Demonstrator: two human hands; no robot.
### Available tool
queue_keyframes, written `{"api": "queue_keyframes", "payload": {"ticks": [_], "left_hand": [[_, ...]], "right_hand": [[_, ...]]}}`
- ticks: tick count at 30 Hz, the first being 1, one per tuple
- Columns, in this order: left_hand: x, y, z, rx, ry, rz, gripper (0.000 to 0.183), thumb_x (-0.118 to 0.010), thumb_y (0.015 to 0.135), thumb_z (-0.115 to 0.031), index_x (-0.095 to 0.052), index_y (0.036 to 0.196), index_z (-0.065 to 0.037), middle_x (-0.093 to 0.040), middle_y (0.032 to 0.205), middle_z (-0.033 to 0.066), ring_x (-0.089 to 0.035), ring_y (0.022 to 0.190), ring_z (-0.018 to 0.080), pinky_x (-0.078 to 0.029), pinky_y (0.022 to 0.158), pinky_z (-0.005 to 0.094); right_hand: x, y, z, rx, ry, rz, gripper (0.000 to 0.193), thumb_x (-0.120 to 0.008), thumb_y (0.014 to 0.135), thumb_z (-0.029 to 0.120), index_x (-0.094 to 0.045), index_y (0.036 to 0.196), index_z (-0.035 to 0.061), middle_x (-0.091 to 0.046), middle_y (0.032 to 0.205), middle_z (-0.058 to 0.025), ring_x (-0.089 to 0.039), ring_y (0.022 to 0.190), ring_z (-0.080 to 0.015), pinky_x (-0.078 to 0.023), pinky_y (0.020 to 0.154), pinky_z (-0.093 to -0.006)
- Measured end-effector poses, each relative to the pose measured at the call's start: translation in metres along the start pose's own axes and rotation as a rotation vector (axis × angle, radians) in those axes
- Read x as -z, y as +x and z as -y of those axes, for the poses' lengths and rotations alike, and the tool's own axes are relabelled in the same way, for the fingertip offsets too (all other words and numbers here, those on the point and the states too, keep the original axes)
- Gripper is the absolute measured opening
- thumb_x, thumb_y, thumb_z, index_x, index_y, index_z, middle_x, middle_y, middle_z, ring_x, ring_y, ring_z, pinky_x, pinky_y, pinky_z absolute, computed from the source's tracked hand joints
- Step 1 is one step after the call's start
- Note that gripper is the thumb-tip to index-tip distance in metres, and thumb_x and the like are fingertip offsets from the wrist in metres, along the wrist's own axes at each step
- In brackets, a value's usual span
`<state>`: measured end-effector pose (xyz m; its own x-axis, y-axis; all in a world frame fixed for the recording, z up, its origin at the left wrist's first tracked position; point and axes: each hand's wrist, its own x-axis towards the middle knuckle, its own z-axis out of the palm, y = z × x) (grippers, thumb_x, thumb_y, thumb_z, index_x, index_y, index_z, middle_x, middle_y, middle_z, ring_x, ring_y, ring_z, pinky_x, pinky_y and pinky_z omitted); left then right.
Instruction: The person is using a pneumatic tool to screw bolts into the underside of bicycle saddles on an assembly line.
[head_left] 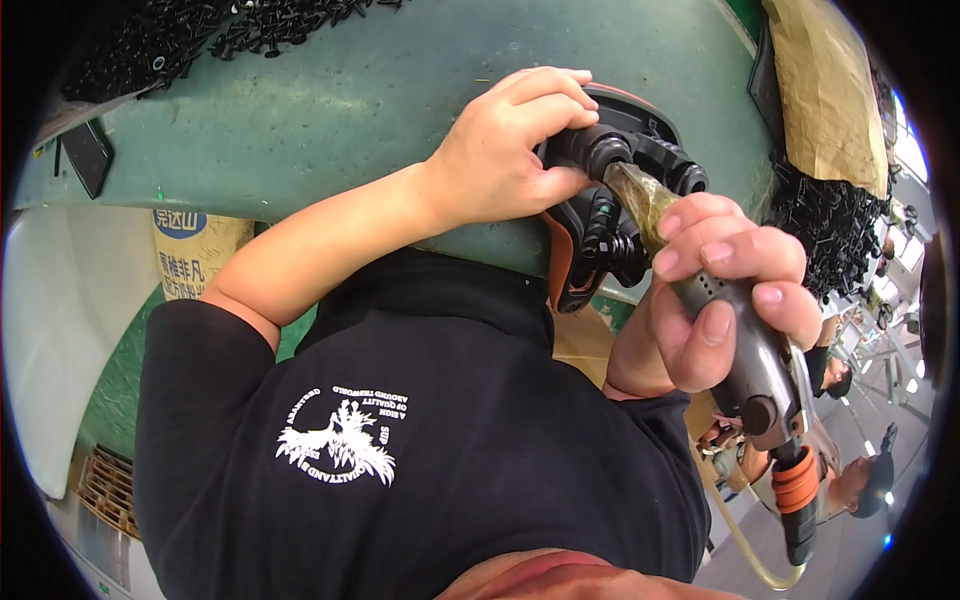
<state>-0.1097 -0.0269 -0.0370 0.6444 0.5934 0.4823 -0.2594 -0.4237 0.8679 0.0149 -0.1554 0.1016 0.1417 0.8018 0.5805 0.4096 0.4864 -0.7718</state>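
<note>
My left hand (515, 145) is closed around the near-left side of a black plastic assembly with orange edging (605, 225). The assembly has round knobs or wheel-like parts and sits at the edge of the green table (340, 140). In my right hand (735, 265) is a grey air screwdriver (752, 350), held at a slant with my fingers wrapped around its body. Its nose, wrapped in yellowish clear film (640, 198), points down at the assembly by a round black part. The bit's tip is hidden. An orange-and-black connector (795, 485) is at the tool's rear end.
Small black screw-like parts (270, 30) lie heaped at the far left. A dark flat phone-like object (88, 158) is by the left edge. Brown paper (825, 100) lies at the right, beside more black parts (825, 235). A pale hose (745, 545) hangs below the tool. Other people (865, 480) are at right.
</note>
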Motion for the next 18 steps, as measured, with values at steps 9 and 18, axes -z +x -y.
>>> {"api": "queue_keyframes", "payload": {"ticks": [9, 18], "left_hand": [[0.002, 0.002, 0.006, -0.018, -0.091, 0.018, 0.044, -0.086, 0.066, 0.003, -0.072, 0.108, 0.001, -0.071, 0.118, 0.0129, -0.067, 0.128, 0.0346, -0.058, 0.105, 0.0421], [0.019, -0.003, -0.015, -0.032, 0.033, 0.171, 0.043, -0.093, 0.072, -0.018, -0.071, 0.105, 0.000, -0.071, 0.115, 0.0149, -0.069, 0.119, 0.0349, -0.057, 0.102, 0.0437]], "right_hand": [[-0.016, 0.023, -0.011, -0.122, -0.009, 0.001, 0.016, -0.052, 0.094, -0.002, -0.045, 0.108, 0.0027, -0.066, 0.099, -0.0258, -0.066, 0.067, -0.0305, -0.058, 0.076, -0.0546], [0.006, 0.009, 0.023, -0.072, 0.106, 0.084, 0.038, -0.058, 0.093, 0.005, -0.049, 0.130, 0.0059, -0.063, 0.118, -0.0281, -0.065, 0.072, -0.0234, -0.056, 0.073, -0.0449]]}}
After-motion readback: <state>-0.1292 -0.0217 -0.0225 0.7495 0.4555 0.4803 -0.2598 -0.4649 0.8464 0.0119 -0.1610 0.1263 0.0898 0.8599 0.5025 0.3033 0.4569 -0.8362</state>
